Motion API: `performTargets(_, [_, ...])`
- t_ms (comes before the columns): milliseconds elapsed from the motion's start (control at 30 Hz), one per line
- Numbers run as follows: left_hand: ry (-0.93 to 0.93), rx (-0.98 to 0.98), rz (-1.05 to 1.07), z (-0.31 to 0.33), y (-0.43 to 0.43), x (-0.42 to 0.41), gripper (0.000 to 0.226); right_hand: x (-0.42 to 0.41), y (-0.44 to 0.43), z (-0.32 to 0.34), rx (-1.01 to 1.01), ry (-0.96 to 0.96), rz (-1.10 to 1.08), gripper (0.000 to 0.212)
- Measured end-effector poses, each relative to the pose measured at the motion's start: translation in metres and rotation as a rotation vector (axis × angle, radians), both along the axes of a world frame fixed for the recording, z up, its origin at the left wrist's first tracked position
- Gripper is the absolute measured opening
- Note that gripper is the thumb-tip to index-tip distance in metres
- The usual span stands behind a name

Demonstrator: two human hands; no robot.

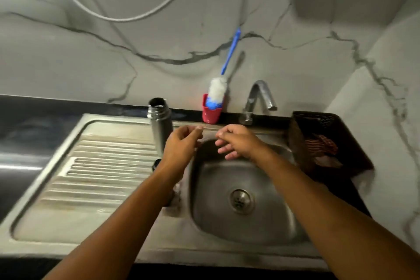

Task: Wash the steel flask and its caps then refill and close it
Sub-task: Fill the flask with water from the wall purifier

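A steel flask (160, 123) stands upright and uncapped on the drainboard, just left of the basin. My left hand (181, 145) hovers right beside it with fingers loosely curled, holding nothing I can see. My right hand (236, 141) hangs over the basin's far edge, fingers relaxed and empty. A dark cap (156, 164) peeks out from under my left wrist on the drainboard; another object beneath my left forearm is mostly hidden.
The steel sink basin (268, 229) lies below my hands, its tap (261, 98) at the back with no water running. A bottle brush (218, 91) stands in a red holder (211, 114). A dark basket (322, 125) sits at the right, the ribbed drainboard (95, 170) at the left.
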State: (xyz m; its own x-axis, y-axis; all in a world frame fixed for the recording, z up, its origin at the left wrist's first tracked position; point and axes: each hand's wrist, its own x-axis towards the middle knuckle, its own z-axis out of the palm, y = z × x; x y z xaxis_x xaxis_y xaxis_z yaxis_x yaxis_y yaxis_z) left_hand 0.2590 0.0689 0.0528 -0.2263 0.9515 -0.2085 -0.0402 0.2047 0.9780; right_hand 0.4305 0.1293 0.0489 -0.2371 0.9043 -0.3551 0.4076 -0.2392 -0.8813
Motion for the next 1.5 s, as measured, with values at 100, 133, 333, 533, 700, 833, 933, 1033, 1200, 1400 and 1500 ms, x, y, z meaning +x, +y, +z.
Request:
performTargets(100, [0.036, 0.026, 0.182, -0.010, -0.004, -0.055, 0.014, -0.060, 0.005, -0.012, 0.027, 0.020, 0.057, 0.004])
performTargets(133, [0.067, 0.027, 0.238, -0.013, -0.003, -0.069, 0.013, -0.076, 0.007, -0.015, 0.048, 0.026, 0.069, 0.014])
performTargets(333, [0.105, -0.011, 0.045, -0.020, 0.024, -0.114, 0.044, -0.141, 0.022, -0.021, 0.073, 0.046, 0.064, 0.064])
performTargets(533, [0.099, -0.004, -0.062, -0.009, 0.034, -0.105, 0.045, -0.136, 0.023, -0.018, 0.202, -0.084, 0.079, 0.056])
performTargets(700, [0.127, 0.101, -0.189, 0.040, 0.036, -0.078, 0.055, -0.087, 0.010, 0.027, 0.409, -0.081, 0.016, 0.040])
performTargets(833, [0.121, 0.246, -0.307, 0.109, 0.040, -0.044, 0.060, -0.032, -0.005, 0.091, 0.574, -0.060, -0.098, 0.037])
performTargets(933, [0.118, 0.385, -0.405, 0.158, 0.039, -0.009, 0.059, 0.007, -0.019, 0.143, 0.698, -0.096, -0.207, 0.042])
performTargets(1033, [0.104, 0.487, -0.467, 0.200, 0.035, 0.025, 0.059, 0.042, -0.035, 0.191, 0.816, -0.130, -0.272, 0.047])
performTargets(1200, [0.118, 0.634, -0.574, 0.261, 0.024, 0.078, 0.059, 0.091, -0.063, 0.259, 0.966, -0.159, -0.331, 0.047])
performTargets(1400, [0.224, 0.759, -0.575, 0.325, 0.009, 0.129, 0.057, 0.135, -0.078, 0.319, 1.031, -0.074, -0.341, 0.052])
performTargets(1500, [0.256, 0.787, -0.575, 0.356, 0.003, 0.146, 0.051, 0.155, -0.080, 0.346, 1.057, -0.042, -0.333, 0.055])
